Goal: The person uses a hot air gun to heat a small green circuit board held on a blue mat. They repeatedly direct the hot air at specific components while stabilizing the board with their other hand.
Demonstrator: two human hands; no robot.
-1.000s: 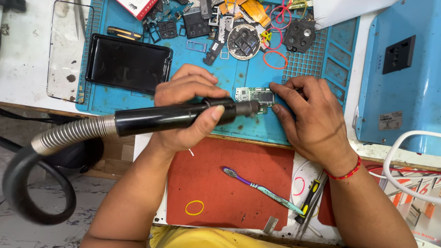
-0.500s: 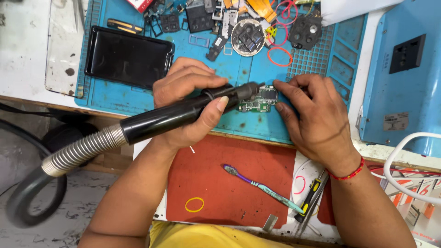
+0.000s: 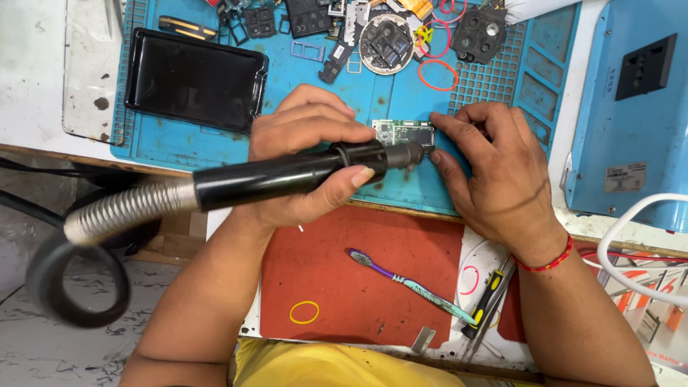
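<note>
The left hand (image 3: 304,154) wraps closed around a smooth black hot-air wand (image 3: 287,174) that ends in a ribbed metal hose (image 3: 122,211); its nozzle meets a small green circuit board (image 3: 403,132). The board lies flat on a blue rubbery mat (image 3: 315,79) on the counter. The right hand (image 3: 494,168) pinches the board's right end with narrowed fingers. A shallow black tray (image 3: 190,79) sits on the mat. Nearer, a purple-and-teal toothbrush (image 3: 412,285) and a yellow rubber band (image 3: 304,312) rest on a matte red pad (image 3: 344,265).
</note>
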